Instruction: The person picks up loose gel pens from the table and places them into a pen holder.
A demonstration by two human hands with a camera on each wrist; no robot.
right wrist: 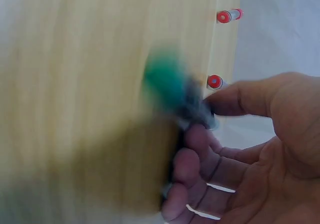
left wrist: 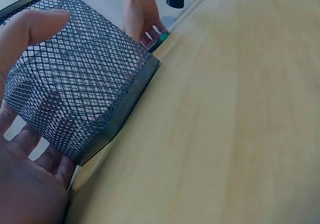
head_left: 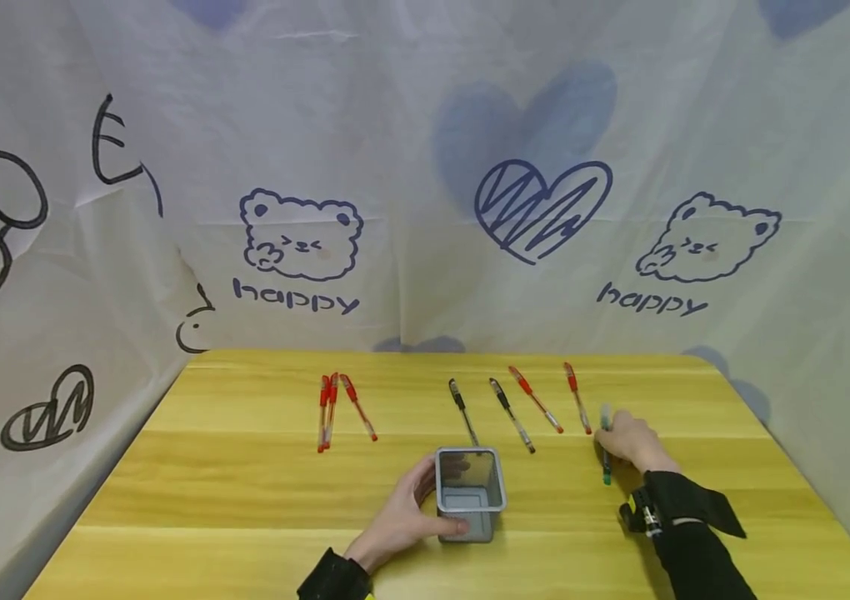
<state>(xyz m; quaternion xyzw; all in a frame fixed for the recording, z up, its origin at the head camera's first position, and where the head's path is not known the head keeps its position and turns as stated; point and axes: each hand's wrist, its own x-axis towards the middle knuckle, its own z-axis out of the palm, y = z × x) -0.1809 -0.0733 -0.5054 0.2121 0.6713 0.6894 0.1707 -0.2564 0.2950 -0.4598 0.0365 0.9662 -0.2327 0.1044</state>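
My left hand (head_left: 407, 510) grips a square metal mesh pen holder (head_left: 498, 483) near the table's front, thumb on its near side and fingers round the left. The left wrist view shows the holder's mesh wall (left wrist: 95, 68) close up, tilted in that view. To the right, my right hand (head_left: 631, 440) pinches a green-ended pen (head_left: 607, 477) between thumb and fingers, low over the table. In the right wrist view the pen's green end (right wrist: 165, 78) is blurred. A dark strip along the fingertips there is too unclear to name.
Three red pens (head_left: 357, 407) lie at the left. Two black pens (head_left: 512, 415) lie behind the holder, one partly hidden by its rim. Two more red pens (head_left: 577, 398) lie between those and my right hand. A printed cloth (head_left: 417, 250) hangs behind the wooden table (head_left: 245, 492).
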